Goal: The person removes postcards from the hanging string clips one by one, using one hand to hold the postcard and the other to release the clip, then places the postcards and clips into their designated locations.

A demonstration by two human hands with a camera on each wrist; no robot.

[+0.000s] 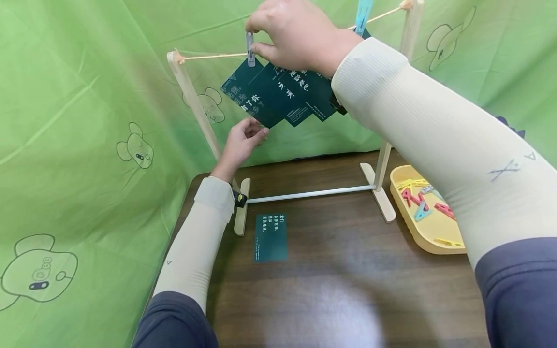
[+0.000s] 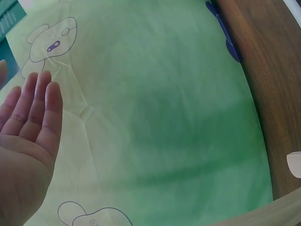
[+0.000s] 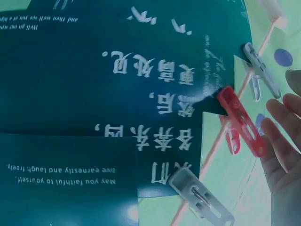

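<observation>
Perhaps four hanging cards (image 1: 278, 94), three visible pegs (image 3: 240, 120).

I see a grey clothespin (image 1: 250, 49) pinched upright on the string (image 1: 213, 56) near the left post of the wooden rack, clamping the top corner of a dark green card (image 1: 243, 92) that hangs tilted like a diamond, white print showing. Further green cards (image 1: 296, 94) overlap it just to the right along the same string. From the right wrist, I make out grey and red pins (image 3: 240, 120) gripping the card corners.
</observation>
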